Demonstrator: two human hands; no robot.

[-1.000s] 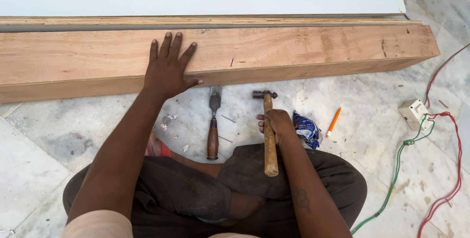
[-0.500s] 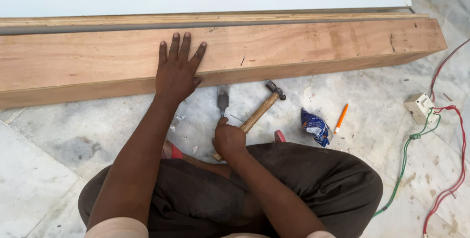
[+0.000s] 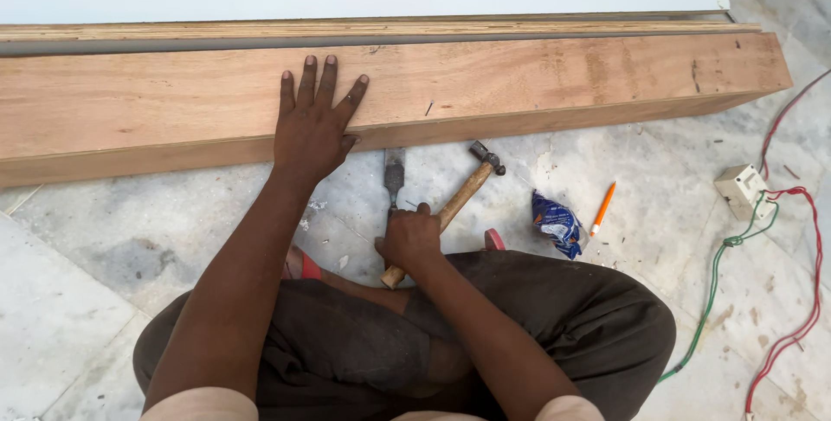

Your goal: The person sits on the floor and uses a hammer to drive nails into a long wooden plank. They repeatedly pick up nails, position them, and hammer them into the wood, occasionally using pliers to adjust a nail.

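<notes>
Your left hand (image 3: 313, 122) lies flat, fingers spread, on the long pale-brown timber beam (image 3: 519, 83) — gripping nothing. Your right hand (image 3: 409, 237) is closed over the wooden-handled steel chisel (image 3: 394, 174) on the grey marble floor (image 3: 156, 231); the wooden-handled claw hammer (image 3: 463, 192) lies under that hand, just beside the chisel.

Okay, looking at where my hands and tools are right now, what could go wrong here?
Your right hand seems to grip the wooden-handled hammer and the steel chisel together, so one could slip. The chisel's blade points toward your left hand, spread flat on the long wooden beam; a slide forward might nick it. The red and green wires trail nearby and could snag.
</notes>
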